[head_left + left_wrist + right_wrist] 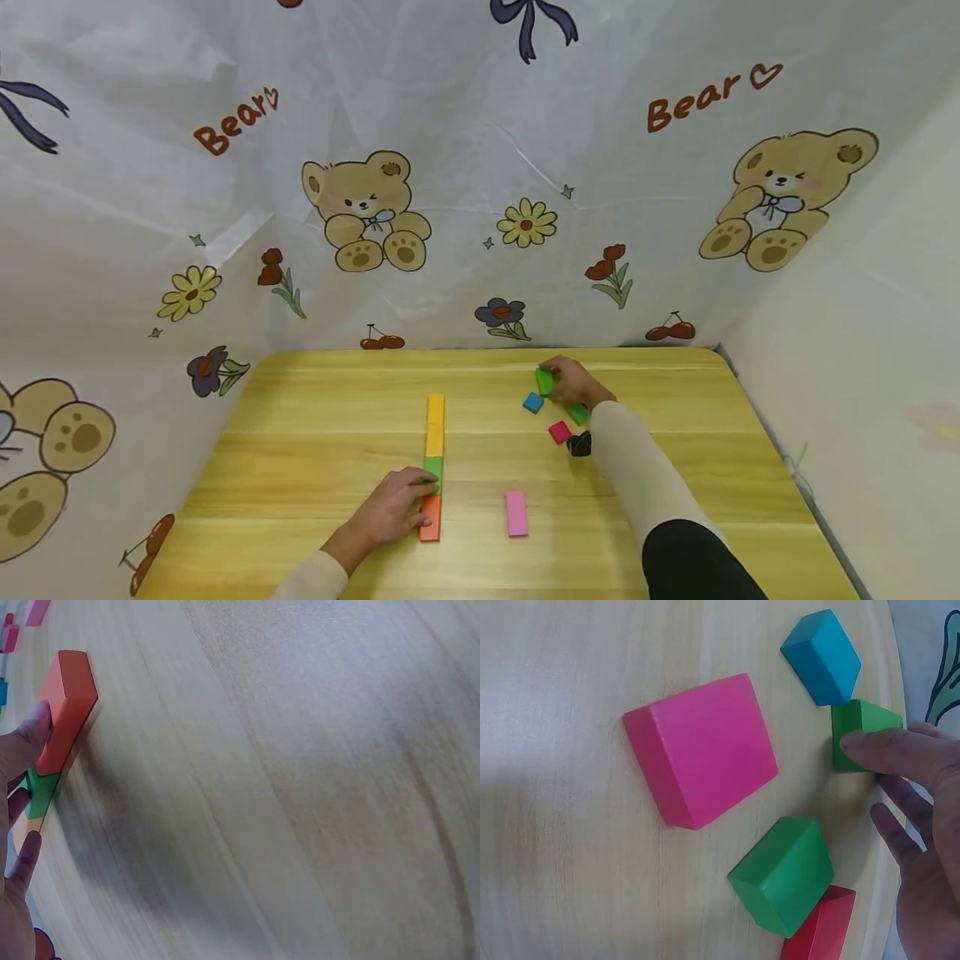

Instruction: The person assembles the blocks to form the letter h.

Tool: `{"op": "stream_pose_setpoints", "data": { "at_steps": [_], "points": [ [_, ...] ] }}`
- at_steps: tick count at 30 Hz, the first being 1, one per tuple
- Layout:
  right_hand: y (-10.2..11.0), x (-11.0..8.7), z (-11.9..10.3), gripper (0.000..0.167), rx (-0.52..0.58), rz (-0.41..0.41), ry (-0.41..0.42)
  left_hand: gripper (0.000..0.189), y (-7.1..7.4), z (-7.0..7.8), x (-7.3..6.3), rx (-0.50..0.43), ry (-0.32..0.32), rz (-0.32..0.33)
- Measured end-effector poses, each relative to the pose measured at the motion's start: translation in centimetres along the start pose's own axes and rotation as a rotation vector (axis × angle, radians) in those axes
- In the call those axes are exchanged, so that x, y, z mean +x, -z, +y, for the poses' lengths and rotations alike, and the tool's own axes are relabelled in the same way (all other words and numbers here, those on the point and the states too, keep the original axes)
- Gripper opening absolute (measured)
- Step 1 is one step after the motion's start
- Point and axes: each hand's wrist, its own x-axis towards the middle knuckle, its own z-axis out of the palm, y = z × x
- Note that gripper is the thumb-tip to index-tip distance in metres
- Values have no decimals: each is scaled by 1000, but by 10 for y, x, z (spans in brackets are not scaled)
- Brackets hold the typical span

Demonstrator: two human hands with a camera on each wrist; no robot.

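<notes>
A straight row runs away from me: an orange block [430,525], a green block [433,465] and two yellow blocks [435,412], end to end. My left hand [390,504] touches the row from its left side, the thumb at the orange block [71,705] and the relaxed fingers reaching over by the green one. Toward the back right, my right hand [576,383] pinches another green block [544,382]; its thumb presses the near face in the right wrist view, while the other fingertips are partly hidden behind.
Close to my right hand lie a blue block [533,402], a second loose green block [577,414], a magenta block [559,432] and a red block [829,922]. A pink block [517,513] lies right of the row. Bear-printed sheeting [465,317] borders the table's back.
</notes>
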Motion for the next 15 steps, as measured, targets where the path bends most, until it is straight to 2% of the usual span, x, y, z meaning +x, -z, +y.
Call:
{"op": "stream_pose_setpoints", "data": {
  "at_steps": [8,15],
  "points": [
    [1,0,2,61,-61,25,21,47,5,0,1,-17,15,-14],
    [-1,-2,2,62,2,97,16,47,3,1,1,-23,28,-16]
  ]
}}
